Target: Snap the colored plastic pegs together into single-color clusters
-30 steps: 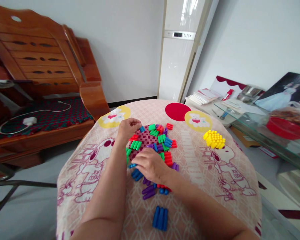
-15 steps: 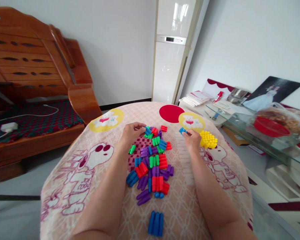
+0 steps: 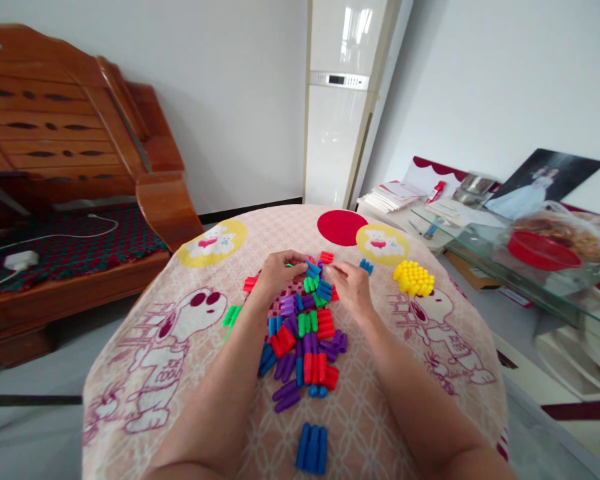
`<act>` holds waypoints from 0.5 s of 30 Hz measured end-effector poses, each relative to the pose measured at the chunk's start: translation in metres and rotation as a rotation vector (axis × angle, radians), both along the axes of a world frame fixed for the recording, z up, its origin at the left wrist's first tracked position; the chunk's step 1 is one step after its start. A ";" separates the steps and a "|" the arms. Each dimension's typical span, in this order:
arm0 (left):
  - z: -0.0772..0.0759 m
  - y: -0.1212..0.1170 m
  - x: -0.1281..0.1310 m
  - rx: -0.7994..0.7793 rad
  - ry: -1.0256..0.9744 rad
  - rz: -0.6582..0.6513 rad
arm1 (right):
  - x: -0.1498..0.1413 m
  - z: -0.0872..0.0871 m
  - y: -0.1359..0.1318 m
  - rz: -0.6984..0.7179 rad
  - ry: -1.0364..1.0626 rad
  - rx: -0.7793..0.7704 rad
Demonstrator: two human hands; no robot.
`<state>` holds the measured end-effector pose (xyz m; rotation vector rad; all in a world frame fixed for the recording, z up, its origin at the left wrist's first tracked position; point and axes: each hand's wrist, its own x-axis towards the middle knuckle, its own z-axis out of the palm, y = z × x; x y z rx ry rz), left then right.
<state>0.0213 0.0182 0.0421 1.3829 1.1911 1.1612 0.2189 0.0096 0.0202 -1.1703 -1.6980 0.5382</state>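
From where I stand, the left hand (image 3: 279, 272) is nearly closed, pinching a blue piece (image 3: 313, 269) by its end above the far part of the mixed pile (image 3: 307, 325), a hold that seems meant to leave the rest uncovered. The right hand (image 3: 353, 285) is half curled just beside it, fingertips close together, though I cannot tell whether they grip anything. On the worktop (image 3: 370, 400), the yellow pieces (image 3: 414, 278) sit bunched to the right, apparently grouped by colour.
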 end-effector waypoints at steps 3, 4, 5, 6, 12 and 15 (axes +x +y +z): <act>0.003 -0.002 0.000 -0.012 -0.033 -0.049 | -0.015 -0.001 -0.008 0.105 0.107 -0.157; 0.003 -0.002 0.001 -0.015 -0.035 -0.069 | -0.016 -0.002 -0.009 0.111 0.147 -0.194; 0.004 -0.003 0.001 -0.014 -0.031 -0.088 | -0.016 -0.002 -0.009 0.111 0.183 -0.223; 0.004 -0.003 0.001 -0.010 -0.024 -0.101 | -0.015 -0.002 -0.009 0.112 0.210 -0.245; 0.002 -0.004 0.003 0.021 0.086 -0.181 | -0.012 0.005 -0.009 0.215 0.176 -0.349; 0.004 -0.005 0.003 0.034 0.080 -0.192 | -0.006 0.008 -0.005 0.279 0.176 -0.424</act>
